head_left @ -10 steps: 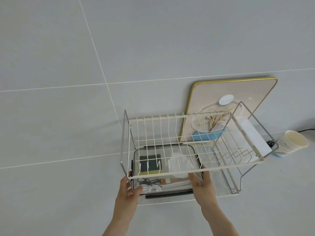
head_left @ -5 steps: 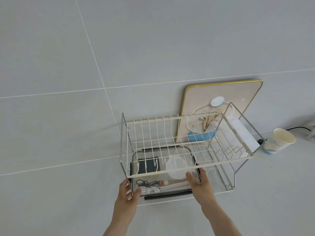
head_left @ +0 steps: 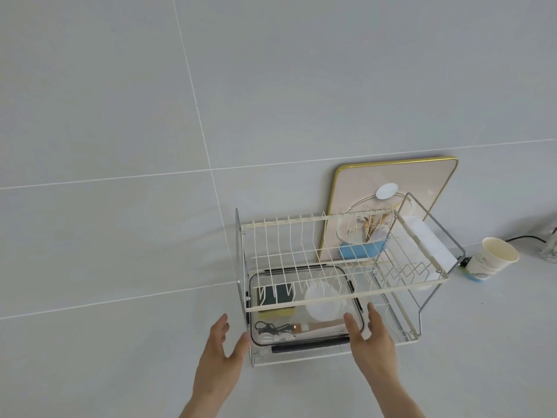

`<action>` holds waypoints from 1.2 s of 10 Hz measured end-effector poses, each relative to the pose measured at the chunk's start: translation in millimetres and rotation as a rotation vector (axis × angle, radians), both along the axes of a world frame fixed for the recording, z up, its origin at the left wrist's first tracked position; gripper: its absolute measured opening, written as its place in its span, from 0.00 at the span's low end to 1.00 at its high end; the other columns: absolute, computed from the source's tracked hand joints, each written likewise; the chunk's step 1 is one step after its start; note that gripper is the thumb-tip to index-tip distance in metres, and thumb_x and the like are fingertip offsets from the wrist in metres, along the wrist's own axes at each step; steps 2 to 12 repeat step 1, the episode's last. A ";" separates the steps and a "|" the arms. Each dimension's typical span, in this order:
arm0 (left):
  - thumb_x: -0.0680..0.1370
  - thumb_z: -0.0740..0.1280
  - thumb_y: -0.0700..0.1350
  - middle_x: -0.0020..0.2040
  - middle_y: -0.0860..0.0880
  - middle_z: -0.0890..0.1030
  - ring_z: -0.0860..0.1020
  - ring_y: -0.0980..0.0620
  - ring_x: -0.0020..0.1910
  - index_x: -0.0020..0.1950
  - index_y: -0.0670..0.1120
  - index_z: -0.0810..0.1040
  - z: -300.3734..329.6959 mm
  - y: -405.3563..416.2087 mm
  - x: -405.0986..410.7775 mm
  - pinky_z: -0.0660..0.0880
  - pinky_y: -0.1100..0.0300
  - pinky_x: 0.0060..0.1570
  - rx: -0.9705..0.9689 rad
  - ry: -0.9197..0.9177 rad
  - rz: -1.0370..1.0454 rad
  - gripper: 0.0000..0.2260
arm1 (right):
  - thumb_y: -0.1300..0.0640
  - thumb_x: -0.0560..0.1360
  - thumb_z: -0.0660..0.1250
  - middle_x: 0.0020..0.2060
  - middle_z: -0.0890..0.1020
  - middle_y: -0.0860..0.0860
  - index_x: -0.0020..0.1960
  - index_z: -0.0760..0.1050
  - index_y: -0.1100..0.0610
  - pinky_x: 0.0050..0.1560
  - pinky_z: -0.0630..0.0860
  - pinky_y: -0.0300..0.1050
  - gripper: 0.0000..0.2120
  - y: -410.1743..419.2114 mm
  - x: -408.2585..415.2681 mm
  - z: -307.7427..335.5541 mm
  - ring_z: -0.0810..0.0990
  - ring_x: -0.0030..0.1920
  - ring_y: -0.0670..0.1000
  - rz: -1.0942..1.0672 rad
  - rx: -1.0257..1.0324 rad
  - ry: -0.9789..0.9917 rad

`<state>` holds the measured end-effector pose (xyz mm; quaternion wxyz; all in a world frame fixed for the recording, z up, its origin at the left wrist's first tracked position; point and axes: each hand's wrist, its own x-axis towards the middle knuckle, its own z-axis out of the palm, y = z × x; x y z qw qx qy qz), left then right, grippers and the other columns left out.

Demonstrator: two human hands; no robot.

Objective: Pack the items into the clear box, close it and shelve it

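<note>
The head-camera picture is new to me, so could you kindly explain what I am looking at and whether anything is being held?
There is only one view, taken from a wide-angle camera worn on a person's head, looking forward and down. No machine is involved: the two arms coming in from the bottom belong to that person. The left hand and the right hand are both open and hold nothing. Between them stands a two-level wire dish rack on a pale grey surface. On its lower level sits the clear box, lid closed, with a sponge, a white bowl and a black cable visible inside. Behind the rack, a gold-rimmed tray leans on the wall, and a paper cup stands to the right.
</note>
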<state>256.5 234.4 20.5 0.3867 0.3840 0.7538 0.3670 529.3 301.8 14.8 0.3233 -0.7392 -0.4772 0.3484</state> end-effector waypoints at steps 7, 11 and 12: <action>0.75 0.67 0.60 0.72 0.54 0.70 0.69 0.54 0.70 0.74 0.60 0.59 7.9 -4.8 -21.1 0.67 0.51 0.66 0.034 0.047 -0.015 0.30 | 0.39 0.77 0.65 0.76 0.68 0.52 0.79 0.59 0.49 0.69 0.69 0.58 0.35 -14.4 -8.4 7.3 0.68 0.74 0.56 0.002 0.035 -0.132; 0.75 0.67 0.60 0.72 0.54 0.70 0.69 0.54 0.70 0.74 0.60 0.59 7.9 -4.8 -21.1 0.67 0.51 0.66 0.034 0.047 -0.015 0.30 | 0.39 0.77 0.65 0.76 0.68 0.52 0.79 0.59 0.49 0.69 0.69 0.58 0.35 -14.4 -8.4 7.3 0.68 0.74 0.56 0.002 0.035 -0.132; 0.75 0.67 0.60 0.72 0.54 0.70 0.69 0.54 0.70 0.74 0.60 0.59 7.9 -4.8 -21.1 0.67 0.51 0.66 0.034 0.047 -0.015 0.30 | 0.39 0.77 0.65 0.76 0.68 0.52 0.79 0.59 0.49 0.69 0.69 0.58 0.35 -14.4 -8.4 7.3 0.68 0.74 0.56 0.002 0.035 -0.132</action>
